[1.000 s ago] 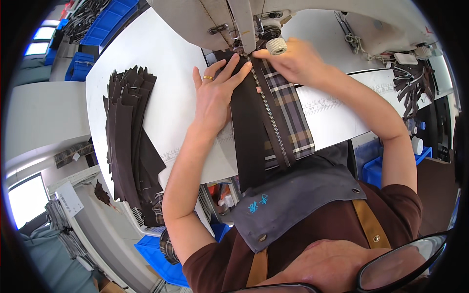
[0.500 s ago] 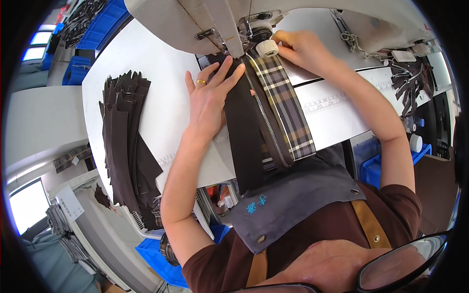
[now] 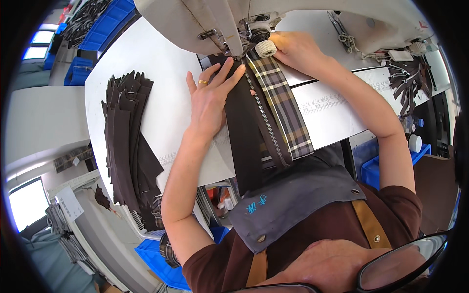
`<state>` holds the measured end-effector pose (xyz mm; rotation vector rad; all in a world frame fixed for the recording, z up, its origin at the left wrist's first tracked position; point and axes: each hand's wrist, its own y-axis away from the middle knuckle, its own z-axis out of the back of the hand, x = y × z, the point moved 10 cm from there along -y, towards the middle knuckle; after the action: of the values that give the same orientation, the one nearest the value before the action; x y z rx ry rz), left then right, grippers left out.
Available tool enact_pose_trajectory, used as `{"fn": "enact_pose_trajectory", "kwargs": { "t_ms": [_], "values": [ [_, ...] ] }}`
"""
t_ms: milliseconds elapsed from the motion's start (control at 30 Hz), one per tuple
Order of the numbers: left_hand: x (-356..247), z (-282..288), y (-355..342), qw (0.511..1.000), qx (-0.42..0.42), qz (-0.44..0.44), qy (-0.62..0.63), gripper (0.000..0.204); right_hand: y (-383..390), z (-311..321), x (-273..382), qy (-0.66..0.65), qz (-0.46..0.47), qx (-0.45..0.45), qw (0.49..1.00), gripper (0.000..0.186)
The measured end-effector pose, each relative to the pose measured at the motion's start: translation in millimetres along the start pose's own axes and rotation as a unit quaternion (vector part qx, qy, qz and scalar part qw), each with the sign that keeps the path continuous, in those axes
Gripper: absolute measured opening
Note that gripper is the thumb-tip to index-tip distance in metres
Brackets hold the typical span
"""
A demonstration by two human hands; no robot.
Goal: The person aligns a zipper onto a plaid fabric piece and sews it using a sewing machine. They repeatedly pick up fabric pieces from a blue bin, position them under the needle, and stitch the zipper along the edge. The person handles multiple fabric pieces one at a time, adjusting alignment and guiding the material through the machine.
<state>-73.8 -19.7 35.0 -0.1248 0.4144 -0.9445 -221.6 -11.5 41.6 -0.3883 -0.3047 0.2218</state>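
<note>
At the sewing machine head [image 3: 222, 29], a dark brown fabric strip [image 3: 243, 132] and a metal zipper [image 3: 261, 108] lie under the needle area, beside plaid fabric [image 3: 286, 102]. My left hand [image 3: 211, 97], with a ring on one finger, rests spread and flat, its fingertips on the brown strip just left of the zipper. Close to the white ridged knob [image 3: 266, 48], my right hand [image 3: 299, 52] has its fingers curled together at the plaid fabric's far end. The knob partly hides those fingertips, so what they grip does not show.
Dark fabric strips [image 3: 128, 136] are stacked on the white table [image 3: 171, 73] at left. Tweezers or snips [image 3: 338, 24] lie at the back right, near a bundle of dark zipper pieces [image 3: 408, 83]. Blue bins [image 3: 159, 263] stand below the table.
My right hand has shifted slightly and its fingers are drawn closer together by the knob. My left hand and the fabric are almost where they were.
</note>
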Motion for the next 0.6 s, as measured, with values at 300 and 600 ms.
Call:
{"fn": "enact_pose_trajectory", "kwargs": {
  "t_ms": [300, 600],
  "values": [
    [-5.5, 3.0, 0.6, 1.000, -0.009, -0.028, -0.008, 0.042, 3.4, 9.1, -17.7, -0.055, -0.019, -0.019, 0.998, 0.012],
    [-4.4, 3.9, 1.6, 1.000, 0.001, -0.003, 0.027, 0.050, 3.5, 7.8, -20.1, -0.063, -0.031, -0.036, 0.997, 0.014]
  ]
}}
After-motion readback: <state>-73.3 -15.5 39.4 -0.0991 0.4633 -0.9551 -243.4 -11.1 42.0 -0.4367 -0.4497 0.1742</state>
